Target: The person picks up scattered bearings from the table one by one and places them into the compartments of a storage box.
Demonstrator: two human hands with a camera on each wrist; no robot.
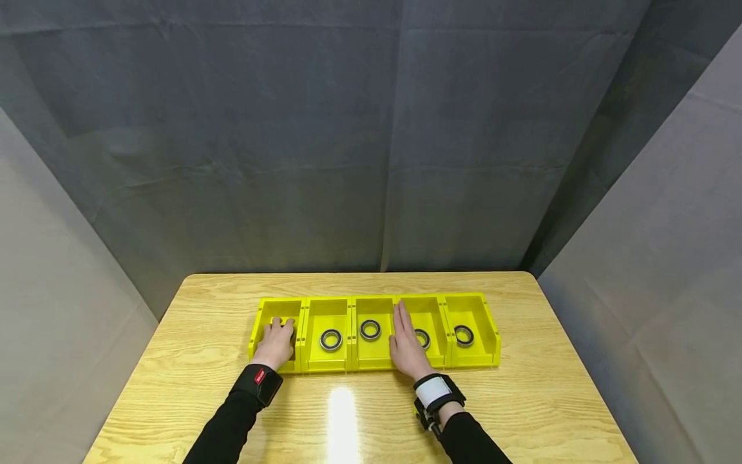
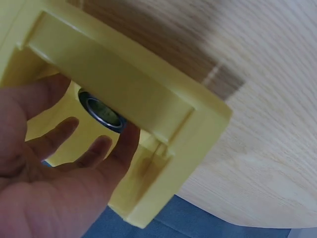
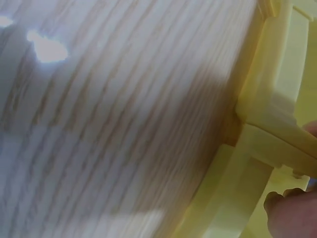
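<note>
My left hand [image 1: 277,345] reaches into the leftmost yellow bin [image 1: 255,335]. In the left wrist view its thumb and a finger stand on either side of a ring bearing [image 2: 101,110]. One fingertip is right at the bearing's edge, while a narrow gap shows beside the thumb. Part of this bearing is hidden behind the bin's front lip. My right hand [image 1: 410,351] lies with straight fingers along the divider between the third and fourth bins, partly covering a bearing [image 1: 424,335] in the fourth; the right wrist view catches only some of its fingers [image 3: 292,213].
The yellow bins stand joined in a row on a wooden table [image 1: 220,412]. Other bearings lie in the second bin [image 1: 331,339], third bin [image 1: 370,330] and rightmost bin [image 1: 464,336]. Grey cloth [image 1: 278,142] hangs behind the table.
</note>
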